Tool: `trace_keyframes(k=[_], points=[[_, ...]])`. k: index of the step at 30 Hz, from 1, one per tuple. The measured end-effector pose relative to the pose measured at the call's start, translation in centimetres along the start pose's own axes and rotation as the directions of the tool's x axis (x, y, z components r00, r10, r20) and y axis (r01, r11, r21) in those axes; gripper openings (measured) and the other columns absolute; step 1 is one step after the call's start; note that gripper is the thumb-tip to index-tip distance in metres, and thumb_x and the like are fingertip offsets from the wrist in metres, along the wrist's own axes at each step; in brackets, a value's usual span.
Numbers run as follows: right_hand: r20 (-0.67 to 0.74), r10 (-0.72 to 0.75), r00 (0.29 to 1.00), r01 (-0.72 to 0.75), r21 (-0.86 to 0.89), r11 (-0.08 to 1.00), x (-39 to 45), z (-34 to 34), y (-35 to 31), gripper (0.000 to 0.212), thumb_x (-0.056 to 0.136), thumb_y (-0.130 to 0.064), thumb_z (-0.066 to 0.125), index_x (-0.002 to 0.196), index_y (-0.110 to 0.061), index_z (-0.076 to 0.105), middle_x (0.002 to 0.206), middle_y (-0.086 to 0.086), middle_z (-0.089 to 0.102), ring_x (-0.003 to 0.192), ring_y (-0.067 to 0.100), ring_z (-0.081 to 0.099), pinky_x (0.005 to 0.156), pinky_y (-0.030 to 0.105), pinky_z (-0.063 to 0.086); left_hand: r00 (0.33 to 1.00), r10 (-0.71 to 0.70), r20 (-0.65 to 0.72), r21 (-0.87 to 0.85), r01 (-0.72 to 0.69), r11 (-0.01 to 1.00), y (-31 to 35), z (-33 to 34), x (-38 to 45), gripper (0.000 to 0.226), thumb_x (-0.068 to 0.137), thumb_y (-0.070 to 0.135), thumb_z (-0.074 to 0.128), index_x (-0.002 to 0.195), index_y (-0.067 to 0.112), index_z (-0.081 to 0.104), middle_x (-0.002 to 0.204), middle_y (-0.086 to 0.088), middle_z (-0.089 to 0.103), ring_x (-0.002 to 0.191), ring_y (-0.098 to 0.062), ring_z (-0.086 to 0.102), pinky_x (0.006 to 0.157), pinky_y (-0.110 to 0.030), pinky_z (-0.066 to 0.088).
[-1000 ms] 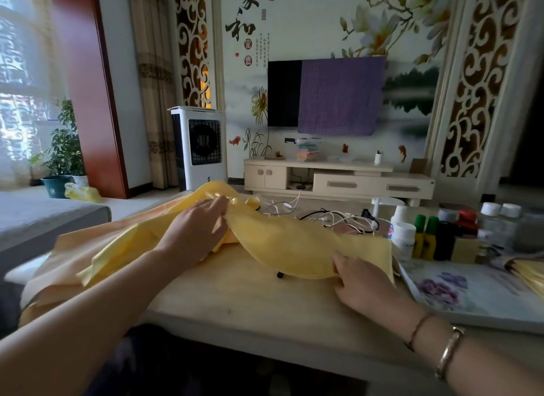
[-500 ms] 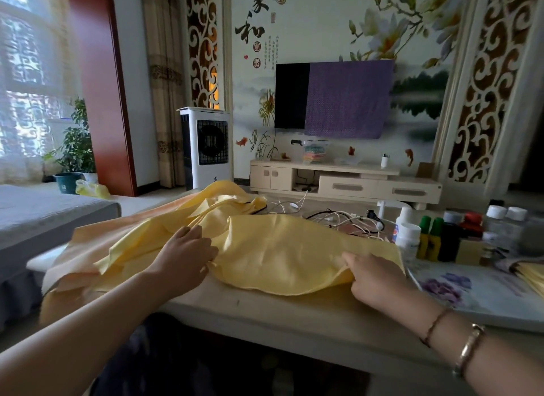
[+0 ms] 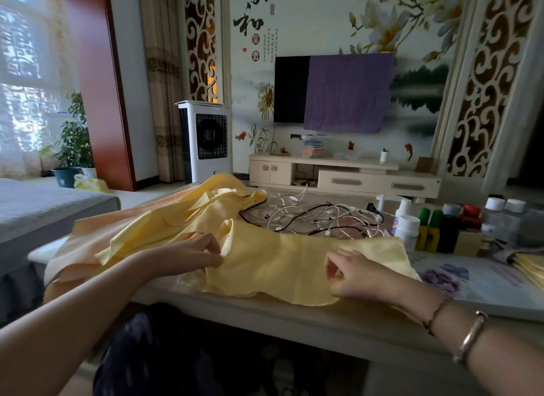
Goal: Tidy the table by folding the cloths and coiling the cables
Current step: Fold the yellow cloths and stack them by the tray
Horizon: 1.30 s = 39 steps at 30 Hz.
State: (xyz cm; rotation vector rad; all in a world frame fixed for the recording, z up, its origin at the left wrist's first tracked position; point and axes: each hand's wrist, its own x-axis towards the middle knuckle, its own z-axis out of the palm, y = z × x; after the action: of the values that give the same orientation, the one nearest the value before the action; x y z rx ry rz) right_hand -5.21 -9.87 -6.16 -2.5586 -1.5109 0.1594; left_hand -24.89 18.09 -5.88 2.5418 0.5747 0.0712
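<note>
Yellow cloth [image 3: 279, 266] lies spread over the near half of the table [image 3: 294, 316], its long axis running left to right along the front edge; the right end reaches the bottles [image 3: 429, 230], the left end bunches into folds over a paler peach cloth [image 3: 88, 248]. Compared with half a second ago, the cloth has been drawn nearer the front edge and lies flatter, and more of the tangled cables [image 3: 318, 216] behind it is uncovered. The left hand [image 3: 191, 252] has shifted from a flat press to curled fingers pinching a fold near the middle of the cloth. The right hand [image 3: 356, 273], earlier at the right-hand edge, now rests on top of the cloth further in, fingers curled; it appears to pinch the fabric, though the fingertips are turned away and the hold is not certain. The cables, white and black, lie in a loose heap touching the far edge of the cloth. A stack of folded yellow cloths [image 3: 530, 269] sits at the far right of the table.
</note>
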Motion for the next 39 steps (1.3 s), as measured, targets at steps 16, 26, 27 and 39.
trace_keyframes(k=[16, 26, 27, 39], points=[[-0.339, 0.055, 0.939, -0.013, 0.125, 0.992, 7.7, 4.9, -0.3, 0.019, 0.091, -0.038, 0.052, 0.105, -0.026, 0.05, 0.113, -0.004, 0.045, 0.111, 0.019, 0.042, 0.094, 0.032, 0.038, 0.889, -0.389, -0.241, -0.187, 0.351, 0.918, 0.8, 1.8, 5.4, 0.031, 0.08, 0.036, 0.073, 0.099, 0.014, 0.064, 0.087, 0.001, 0.061, 0.075, -0.01, 0.058, 0.054, -0.02, 0.046], [-0.347, 0.04, 0.937, -0.019, 0.066, 0.998, 8.0, 5.7, -0.1, 0.02, 0.091, -0.041, 0.047, 0.104, -0.028, 0.043, 0.114, -0.004, 0.041, 0.112, 0.022, 0.039, 0.093, 0.033, 0.033, 0.857, -0.315, -0.408, -0.106, 0.298, 0.949, -1.1, 1.1, 3.8, 0.021, 0.09, 0.04, 0.06, 0.09, 0.018, 0.058, 0.091, 0.002, 0.06, 0.077, -0.013, 0.059, 0.064, -0.029, 0.055], [-0.348, 0.042, 0.936, -0.02, 0.065, 0.998, 8.0, 5.7, -0.1, 0.02, 0.091, -0.041, 0.047, 0.104, -0.028, 0.043, 0.115, -0.004, 0.041, 0.112, 0.022, 0.039, 0.092, 0.033, 0.032, 0.864, -0.326, -0.385, -0.118, 0.304, 0.945, -0.9, 1.0, 4.0, 0.028, 0.09, 0.046, 0.058, 0.09, 0.018, 0.058, 0.09, 0.002, 0.059, 0.076, -0.012, 0.058, 0.061, -0.026, 0.051], [-0.348, 0.028, 0.937, -0.007, 0.063, 0.998, 7.6, 5.6, -0.4, 0.022, 0.092, -0.039, 0.044, 0.109, -0.025, 0.045, 0.116, -0.002, 0.04, 0.113, 0.022, 0.038, 0.096, 0.034, 0.031, 0.825, -0.468, -0.317, -0.365, 0.35, 0.863, 2.9, 1.1, 8.8, 0.047, 0.088, 0.056, 0.054, 0.096, 0.011, 0.062, 0.086, -0.004, 0.064, 0.075, -0.018, 0.062, 0.056, -0.027, 0.048]])
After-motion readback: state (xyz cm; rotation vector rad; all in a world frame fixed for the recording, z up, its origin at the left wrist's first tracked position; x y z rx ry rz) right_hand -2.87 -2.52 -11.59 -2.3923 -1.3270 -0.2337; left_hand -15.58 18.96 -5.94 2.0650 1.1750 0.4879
